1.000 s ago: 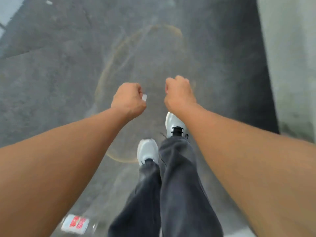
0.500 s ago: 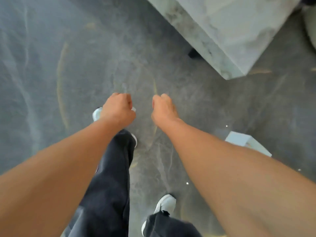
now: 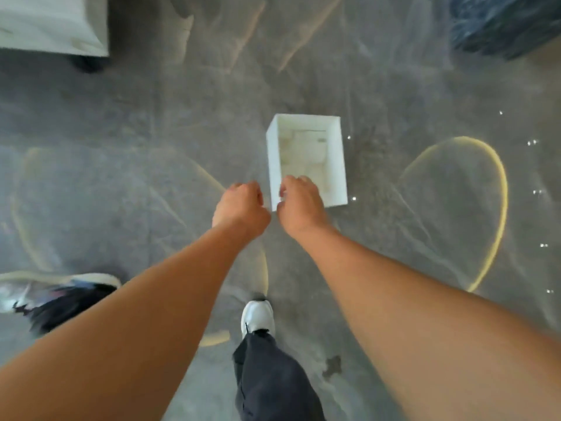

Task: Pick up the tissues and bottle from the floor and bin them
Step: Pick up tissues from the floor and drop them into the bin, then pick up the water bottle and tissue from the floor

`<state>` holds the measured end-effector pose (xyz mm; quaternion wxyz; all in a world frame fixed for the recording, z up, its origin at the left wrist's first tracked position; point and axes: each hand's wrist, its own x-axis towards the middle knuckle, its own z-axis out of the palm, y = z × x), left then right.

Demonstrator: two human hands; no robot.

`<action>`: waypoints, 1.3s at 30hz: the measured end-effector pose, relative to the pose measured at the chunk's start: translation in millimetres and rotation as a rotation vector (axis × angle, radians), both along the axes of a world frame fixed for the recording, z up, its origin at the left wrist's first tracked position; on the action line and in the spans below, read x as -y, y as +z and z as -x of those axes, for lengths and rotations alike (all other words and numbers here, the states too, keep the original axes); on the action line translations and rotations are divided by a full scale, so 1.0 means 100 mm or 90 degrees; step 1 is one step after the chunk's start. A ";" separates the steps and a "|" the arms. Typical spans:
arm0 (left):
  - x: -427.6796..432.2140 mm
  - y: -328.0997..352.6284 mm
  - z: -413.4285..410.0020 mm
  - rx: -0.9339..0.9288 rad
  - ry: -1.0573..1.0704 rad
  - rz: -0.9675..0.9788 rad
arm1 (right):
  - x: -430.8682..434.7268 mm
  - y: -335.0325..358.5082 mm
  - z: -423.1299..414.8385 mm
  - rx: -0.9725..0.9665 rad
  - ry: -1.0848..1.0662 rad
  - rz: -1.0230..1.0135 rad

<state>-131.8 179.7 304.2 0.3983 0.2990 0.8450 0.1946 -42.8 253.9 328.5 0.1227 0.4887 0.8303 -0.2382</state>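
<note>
White plastic, square-sided and open at the top, the small bin now stands on the grey marbled floor in the middle of the frame, where a second ago only bare floor and then a pale stone block showed; the person has turned and walked up to it. Both fists have come forward with the step: the left hand hangs just left of the bin's near corner, curled tight, and the right hand is over the near rim, also curled, with a scrap of white showing at the fingers that may be tissue. What either fist holds I cannot tell for sure. Pale crumpled stuff already lies in the bin. No bottle shows anywhere in view now, so it seems to be left behind on the floor. By my reckoning the drop is next, the right hand being nearly placed and the left needing to shift rightward.
</note>
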 end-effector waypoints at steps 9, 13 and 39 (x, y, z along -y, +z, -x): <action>-1.51 -1.02 -0.78 -0.019 -0.103 -0.070 | -1.19 -1.12 -0.83 -0.053 -0.173 -0.044; -1.35 -1.36 -0.81 -0.027 -0.127 -0.044 | -1.17 -1.31 -1.20 -0.078 -0.154 -0.014; 1.01 -0.31 2.11 -0.146 -0.033 0.137 | 0.11 -0.66 1.69 0.012 0.225 0.099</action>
